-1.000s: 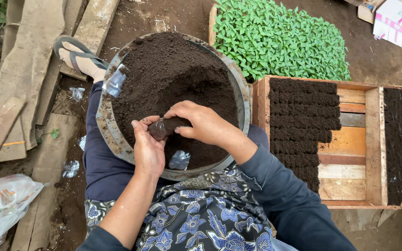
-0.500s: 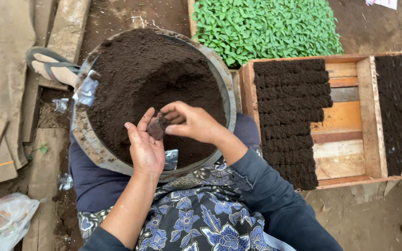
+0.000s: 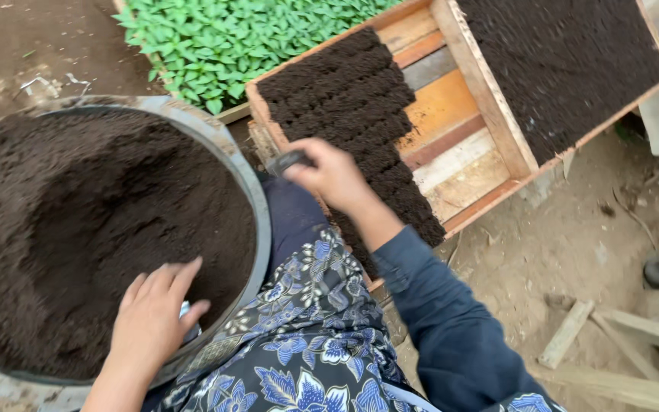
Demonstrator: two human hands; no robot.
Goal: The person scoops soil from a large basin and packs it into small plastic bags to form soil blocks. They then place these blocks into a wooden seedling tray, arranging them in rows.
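Observation:
My right hand holds a small soil-filled plastic bag by its end, over the near left corner of a wooden tray. Rows of dark soil-filled bags fill the left side of that tray. My left hand rests on the near rim of a large metal basin heaped with dark soil, fingers spread over a scrap of clear plastic. The basin sits on my lap, against a blue floral cloth.
Green seedlings grow in a bed behind the tray. A second wooden tray, full of soil, lies to the right. Loose wooden sticks lie on bare ground at the lower right.
The view has swung right. My right hand carried the filled bag from above the basin to the wooden tray. My left hand let go of it and dropped to the basin's near rim.

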